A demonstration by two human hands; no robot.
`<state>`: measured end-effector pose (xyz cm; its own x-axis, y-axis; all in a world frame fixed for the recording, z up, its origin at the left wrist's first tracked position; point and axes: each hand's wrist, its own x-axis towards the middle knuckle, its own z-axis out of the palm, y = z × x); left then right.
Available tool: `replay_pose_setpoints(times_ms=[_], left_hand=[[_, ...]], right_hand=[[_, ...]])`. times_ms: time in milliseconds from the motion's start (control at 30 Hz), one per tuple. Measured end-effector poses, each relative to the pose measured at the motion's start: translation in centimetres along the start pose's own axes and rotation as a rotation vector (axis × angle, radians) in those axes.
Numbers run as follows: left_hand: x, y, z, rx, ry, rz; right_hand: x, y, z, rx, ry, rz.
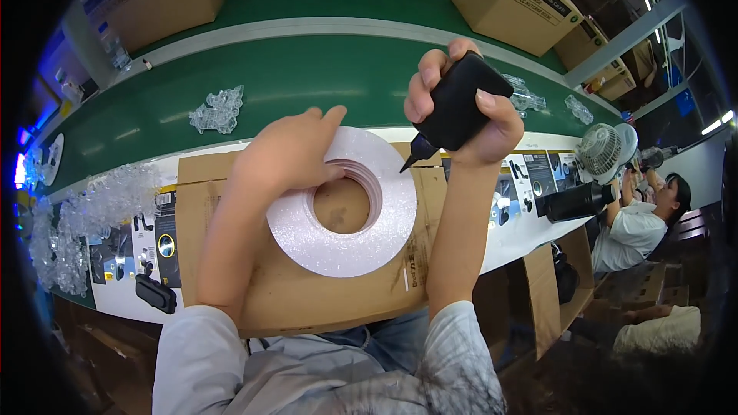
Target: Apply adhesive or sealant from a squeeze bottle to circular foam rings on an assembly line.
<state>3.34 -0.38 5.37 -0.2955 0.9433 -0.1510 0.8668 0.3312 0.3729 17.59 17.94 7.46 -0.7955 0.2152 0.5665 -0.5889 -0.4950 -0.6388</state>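
A stack of flat, glittery white rings [346,253] lies on a cardboard sheet [207,261] in front of me. My left hand [288,150] spans the upper left of the stack, its thumb at the inner hole and its other fingers along the far outer edge. Raised to the right of the rings, my right hand [492,119] is wrapped round a black squeeze bottle [465,100]. The bottle tilts down to the left, and its pointed black nozzle [417,151] is close above the right rim of the rings.
Clear plastic pieces lie on the green conveyor [307,69], with a larger heap [108,207] at left. A black case [155,293], a small fan [601,150] and a black bottle [575,202] stand around. Cardboard boxes [515,4] line the back. A co-worker [634,230] sits at right.
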Motion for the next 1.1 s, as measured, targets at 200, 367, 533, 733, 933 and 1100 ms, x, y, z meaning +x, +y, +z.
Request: replay_pose_setpoints(times_ms=[200, 367, 533, 733, 933, 1100], left_hand=[[-2.6, 1.8, -1.5, 0.039, 0.299, 0.418], [-1.2, 4.3, -1.0, 0.179, -0.375, 0.306], [0.7, 7.1, -2.6, 0.584, -0.742, 0.199], [3.4, 5.2, 1.8, 0.738, -0.863, 0.48], [4.0, 3.7, 4.1, 0.814, -0.895, 0.642], [4.9, 3.4, 4.5, 0.915, -0.913, 0.698]], right_hand=[[-0.4, -1.6, 1.1, -0.136, -0.082, -0.051], [-0.5, -2.4, 1.7, -0.11, -0.065, -0.049], [-0.6, -3.4, 2.0, -0.124, -0.039, -0.065], [-1.1, -3.9, 2.3, -0.153, -0.044, -0.078], [-1.5, -3.9, 2.2, -0.148, -0.033, -0.083], [-1.6, -3.8, 2.4, -0.14, -0.007, -0.077]])
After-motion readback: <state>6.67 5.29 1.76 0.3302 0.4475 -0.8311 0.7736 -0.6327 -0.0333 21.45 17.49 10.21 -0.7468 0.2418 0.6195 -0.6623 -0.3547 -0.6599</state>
